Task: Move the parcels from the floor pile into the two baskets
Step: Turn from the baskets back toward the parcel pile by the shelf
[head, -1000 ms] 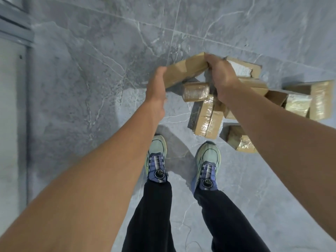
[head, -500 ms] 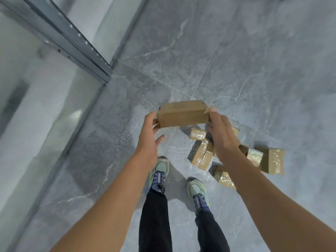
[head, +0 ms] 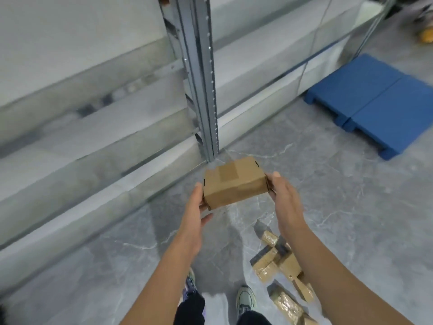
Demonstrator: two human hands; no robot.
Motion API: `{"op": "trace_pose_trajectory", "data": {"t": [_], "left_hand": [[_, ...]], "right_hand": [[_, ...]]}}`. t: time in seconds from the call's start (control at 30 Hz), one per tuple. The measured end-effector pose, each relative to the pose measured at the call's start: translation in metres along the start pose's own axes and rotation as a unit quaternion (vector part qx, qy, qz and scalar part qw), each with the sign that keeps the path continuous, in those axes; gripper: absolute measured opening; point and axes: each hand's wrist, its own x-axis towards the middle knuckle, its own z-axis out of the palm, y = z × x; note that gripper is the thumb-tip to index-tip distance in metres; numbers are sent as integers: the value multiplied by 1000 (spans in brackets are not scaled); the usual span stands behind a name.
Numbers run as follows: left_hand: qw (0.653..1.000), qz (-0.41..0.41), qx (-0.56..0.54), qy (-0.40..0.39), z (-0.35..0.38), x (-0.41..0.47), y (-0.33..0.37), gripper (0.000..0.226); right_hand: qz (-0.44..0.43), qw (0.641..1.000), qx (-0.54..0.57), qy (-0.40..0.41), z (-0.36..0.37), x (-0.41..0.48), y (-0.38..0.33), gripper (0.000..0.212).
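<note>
Cardboard parcel [head: 234,182] is up off the floor now, pinched end to end between my two hands; my left hand [head: 195,211] presses its near-left end with the fingers partly curled under, and my right hand [head: 284,200] clamps the far-right end with the thumb on top; neither is closed into a fist, both are spread just wide enough to span the box. It rides level in front of me, well above the floor tiles [head: 328,195], with a strip of tape across its top face.

Half a second ago I was looking almost straight down and the box hung just over the pile; a second ago my hands were only closing on it among the others. Since then my head has come up and swung, so the metal rack upright [head: 201,78] and a blue pallet [head: 379,102] have come into view, and the floor pile [head: 278,266] has slid down to the lower right, beside my shoes [head: 246,299].

I judge this to be the carry step: pick-up done, drop-off still ahead. Neither basket shows anywhere (so I can't say which one I'm heading for), and several taped parcels are still left on the floor.
</note>
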Motion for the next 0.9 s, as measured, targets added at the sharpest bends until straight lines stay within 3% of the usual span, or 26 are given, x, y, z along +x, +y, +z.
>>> {"op": "trace_pose_trajectory", "data": {"t": [0.23, 0.43, 0.57, 0.9], "left_hand": [[993, 78, -58, 64, -113, -115, 33, 47], [974, 137, -115, 135, -229, -198, 36, 73], [957, 149, -159, 192, -311, -244, 26, 59], [916, 172, -220, 289, -487, -324, -16, 53]], "right_hand": [[-67, 991, -23, -113, 83, -93, -70, 47], [-122, 963, -73, -230, 191, -190, -85, 36], [-137, 939, -107, -296, 268, -248, -83, 39], [-143, 883, -147, -421, 429, -379, -63, 38]]}}
